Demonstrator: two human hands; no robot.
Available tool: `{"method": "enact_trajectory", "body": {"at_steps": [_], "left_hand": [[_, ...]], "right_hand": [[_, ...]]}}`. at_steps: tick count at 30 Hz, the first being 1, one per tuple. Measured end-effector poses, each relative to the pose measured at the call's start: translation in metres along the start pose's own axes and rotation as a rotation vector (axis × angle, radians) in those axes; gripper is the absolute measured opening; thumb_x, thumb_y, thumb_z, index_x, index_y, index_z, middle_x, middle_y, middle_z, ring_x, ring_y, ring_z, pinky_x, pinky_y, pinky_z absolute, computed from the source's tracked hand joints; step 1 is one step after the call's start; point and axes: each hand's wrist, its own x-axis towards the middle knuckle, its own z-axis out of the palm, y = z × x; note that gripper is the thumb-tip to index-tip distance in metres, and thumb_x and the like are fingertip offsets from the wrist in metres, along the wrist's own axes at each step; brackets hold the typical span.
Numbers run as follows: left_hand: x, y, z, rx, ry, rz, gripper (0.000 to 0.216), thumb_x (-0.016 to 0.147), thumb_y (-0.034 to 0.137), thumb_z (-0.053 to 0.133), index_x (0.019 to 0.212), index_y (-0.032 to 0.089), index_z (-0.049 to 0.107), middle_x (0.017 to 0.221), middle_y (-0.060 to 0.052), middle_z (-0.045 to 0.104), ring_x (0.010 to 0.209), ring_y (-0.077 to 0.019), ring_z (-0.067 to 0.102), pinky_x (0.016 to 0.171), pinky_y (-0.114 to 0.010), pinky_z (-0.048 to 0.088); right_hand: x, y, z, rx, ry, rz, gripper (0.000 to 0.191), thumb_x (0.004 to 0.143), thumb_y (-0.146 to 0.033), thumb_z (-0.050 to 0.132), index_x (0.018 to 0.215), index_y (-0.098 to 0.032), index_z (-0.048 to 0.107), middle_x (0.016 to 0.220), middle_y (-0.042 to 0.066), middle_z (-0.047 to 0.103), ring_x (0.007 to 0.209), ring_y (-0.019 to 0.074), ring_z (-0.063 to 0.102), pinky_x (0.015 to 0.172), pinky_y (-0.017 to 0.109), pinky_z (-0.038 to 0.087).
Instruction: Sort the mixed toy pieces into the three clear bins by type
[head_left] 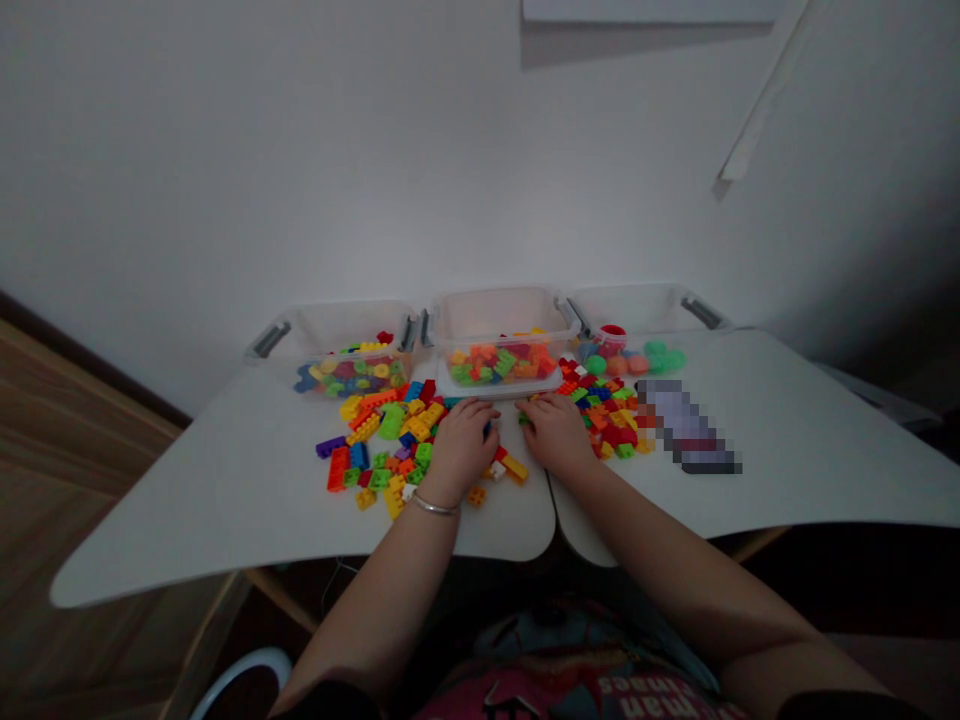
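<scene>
My left hand [466, 445], with a bangle at the wrist, is closed at the right side of a loose pile of toy building bricks [390, 422]. A small blue brick [490, 428] shows between its thumb and fingers. Across a narrow gap, my right hand [556, 432] has its fingers curled at the left edge of another brick pile [619, 436]. Under those fingertips a bit of a green brick [524, 419] shows, mostly hidden. A yellow brick [514, 466] lies just right of my left hand.
Three clear bins stand along the wall: a left bin [300, 330] with mixed bricks, a middle bin [495, 303] with orange and green bricks, and a right bin [637, 303] with balls. A pixelated flat object [690, 425] lies right. A seam divides the white table [225, 500].
</scene>
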Motion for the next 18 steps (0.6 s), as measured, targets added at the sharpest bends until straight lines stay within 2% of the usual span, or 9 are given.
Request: {"method": "enact_trajectory", "body": {"at_steps": [10,18], "left_hand": [[0.0000,0.0000,-0.0003,-0.004,0.002,0.003,0.025,0.085,0.017,0.055,0.103,0.019,0.072,0.117,-0.007,0.070,0.120,-0.0239,0.057,0.110,-0.042,0.044],[-0.0003,0.0001,-0.0008,-0.009,0.003,-0.002,0.025,0.084,0.016,0.056,0.103,0.018,0.072,0.117,-0.007,0.070,0.120,-0.0246,0.057,0.110,-0.042,0.044]], "right_hand": [[-0.0022,0.0006,-0.0042,-0.023,0.000,0.027,0.031,0.087,-0.038,0.059,0.109,-0.019,0.072,0.102,0.010,0.073,0.102,0.0302,0.058,0.094,0.044,0.042],[-0.0007,0.0077,-0.0044,0.004,-0.018,0.027,0.022,0.088,-0.034,0.060,0.100,-0.022,0.074,0.097,0.008,0.073,0.100,0.0280,0.058,0.094,0.042,0.042]]}}
